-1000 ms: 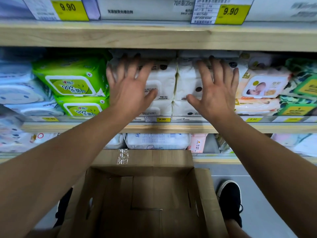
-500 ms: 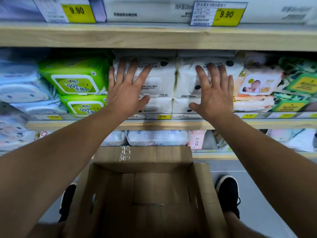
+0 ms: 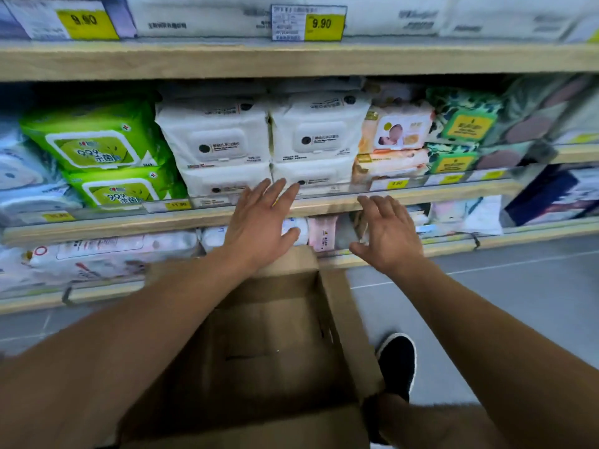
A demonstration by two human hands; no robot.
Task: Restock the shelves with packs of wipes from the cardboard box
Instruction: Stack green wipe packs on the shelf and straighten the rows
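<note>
- Cardboard box (image 3: 343,322), bottom centre of frame: open top, inside looks bare – brown floor and walls, no packs visible. Nearest thing to the camera, directly below both forearms.
- Black shoe (image 3: 397,361) on grey floor, lower right, just beside the box's right wall.
- Left hand (image 3: 259,228), centre frame: fingers straight, slightly spread, palm down, holding nothing. Fingertips overlap the front edge of the middle shelf (image 3: 129,222); contact w/ it – can't tell.
- Right hand (image 3: 387,236), centre-right: fingers loosely bent, thumb out, also empty. Sits in front of the shelf edge and the lower shelf row; touching or not – can't tell.
- White wipes packs (image 3: 265,140), mid frame just above the hands: two columns side by side, stacked two high, lids facing out, long axis running left–right in the picture. They sit on the middle shelf, between green packs (image 3: 97,150) at left and baby-print packs (image 3: 395,131) at right.
- Key relation: shelved packs lie up and beyond the fingertips; box lies down and nearer, under the wrists. Left hand is nearer the box's middle, right hand over its far right corner.
- Judgement: w/ box apparently empty and white stack in place, restock of this slot looks about done; next reach would prob. be down to the box itself, both hands.
- Far: top shelf, upper frame, yellow 9.90 price tags (image 3: 321,24), blurred white packs behind.
</note>
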